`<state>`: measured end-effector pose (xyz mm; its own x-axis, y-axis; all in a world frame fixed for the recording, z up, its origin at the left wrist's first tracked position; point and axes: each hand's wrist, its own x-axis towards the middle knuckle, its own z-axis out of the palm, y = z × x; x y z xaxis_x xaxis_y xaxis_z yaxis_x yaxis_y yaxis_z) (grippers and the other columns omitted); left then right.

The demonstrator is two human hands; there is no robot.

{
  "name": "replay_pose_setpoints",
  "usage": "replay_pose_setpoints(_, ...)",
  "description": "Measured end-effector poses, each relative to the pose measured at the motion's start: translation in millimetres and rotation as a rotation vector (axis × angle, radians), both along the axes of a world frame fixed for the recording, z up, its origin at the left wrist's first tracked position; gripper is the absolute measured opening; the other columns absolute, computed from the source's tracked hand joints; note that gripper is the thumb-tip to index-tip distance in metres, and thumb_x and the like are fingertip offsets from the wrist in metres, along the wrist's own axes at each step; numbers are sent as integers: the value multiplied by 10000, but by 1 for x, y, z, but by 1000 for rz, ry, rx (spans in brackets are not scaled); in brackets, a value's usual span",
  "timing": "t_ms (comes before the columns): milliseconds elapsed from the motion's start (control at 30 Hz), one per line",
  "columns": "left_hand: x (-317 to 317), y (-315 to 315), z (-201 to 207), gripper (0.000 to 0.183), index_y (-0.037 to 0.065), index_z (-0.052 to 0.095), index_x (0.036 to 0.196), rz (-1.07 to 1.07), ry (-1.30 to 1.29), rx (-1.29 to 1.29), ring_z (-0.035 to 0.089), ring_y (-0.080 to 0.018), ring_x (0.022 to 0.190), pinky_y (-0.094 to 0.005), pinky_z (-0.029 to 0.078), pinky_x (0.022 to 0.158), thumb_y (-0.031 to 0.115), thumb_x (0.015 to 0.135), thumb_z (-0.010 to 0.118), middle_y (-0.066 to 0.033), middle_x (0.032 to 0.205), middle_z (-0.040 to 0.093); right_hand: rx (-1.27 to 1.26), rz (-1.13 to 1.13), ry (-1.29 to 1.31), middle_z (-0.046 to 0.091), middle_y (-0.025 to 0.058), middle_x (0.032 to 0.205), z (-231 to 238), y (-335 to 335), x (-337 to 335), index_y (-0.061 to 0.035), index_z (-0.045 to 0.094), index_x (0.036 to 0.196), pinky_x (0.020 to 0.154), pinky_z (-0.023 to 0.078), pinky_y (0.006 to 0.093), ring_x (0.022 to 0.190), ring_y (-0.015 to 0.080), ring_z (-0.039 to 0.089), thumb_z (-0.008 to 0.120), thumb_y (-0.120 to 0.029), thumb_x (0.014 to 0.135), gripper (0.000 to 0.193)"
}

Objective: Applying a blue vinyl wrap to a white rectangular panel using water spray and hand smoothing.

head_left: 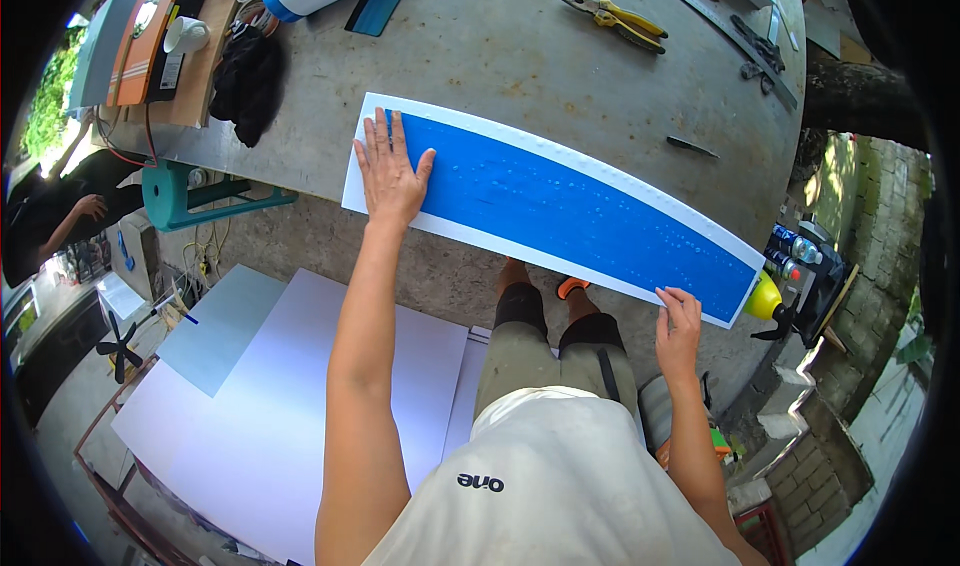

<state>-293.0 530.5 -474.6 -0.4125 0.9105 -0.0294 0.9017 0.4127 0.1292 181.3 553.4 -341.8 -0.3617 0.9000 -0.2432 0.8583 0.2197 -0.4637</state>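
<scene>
A long panel with a blue film face and white borders (560,199) lies slantwise over the near edge of the grey table. Bubbles dot its blue face, more thickly toward the right end. My left hand (395,181) presses flat on the panel's left end, fingers stretched and thumb out to the side. At the near edge, close to the right end, my right hand (680,326) has its fingers bent around the panel's rim. What its fingertips do under the edge is hidden.
Yellow-handled pliers (625,24), a small blade (692,147) and a blue card (376,12) lie on the table (480,76). A black cloth (247,84) is at the left. Large white sheets (300,406) lie below left. A yellow spray bottle (765,296) stands beyond the panel's right end.
</scene>
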Motion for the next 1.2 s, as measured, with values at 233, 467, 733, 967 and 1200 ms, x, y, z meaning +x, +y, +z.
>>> replay_pose_setpoints(233,118,24,14,804,97,222,1563,-167,-178,-15,59,-332,1518,-531,18,1208,573,959,459,-150,1639,107,-5,-33,8,621,138,1096,-3,5,12,-52,692,1116,935,442,414,1053,329,558,588,34,849,299)
replay_pose_setpoints(467,262,29,22,799,64,264,1546,-390,-347,12,78,-336,1515,-547,39,1202,528,944,511,-155,1633,135,82,-421,-119,641,118,1058,-53,22,136,-70,689,1110,900,464,394,997,299,585,638,-49,839,277)
replay_pose_setpoints(733,412,29,25,808,72,263,1548,-619,-372,-68,85,-341,1515,-552,71,1199,496,927,559,-159,1633,136,43,-740,-93,643,142,1074,-88,20,265,-35,660,1123,927,460,423,1032,329,593,727,-138,789,356)
replay_pose_setpoints(967,508,53,41,865,74,235,1553,-748,-479,-60,108,-351,1509,-547,70,1202,416,877,654,-165,1628,145,12,-782,-16,634,142,1071,-92,21,259,-20,647,1100,901,477,418,1025,316,600,755,-132,771,364)
replay_pose_setpoints(1200,554,57,52,1132,80,212,1551,-777,-470,-147,161,-373,1491,-538,118,1202,385,671,855,-201,1595,203,-226,-1025,42,669,123,974,-90,35,243,-53,662,1054,898,490,418,1000,316,624,801,-210,744,375)
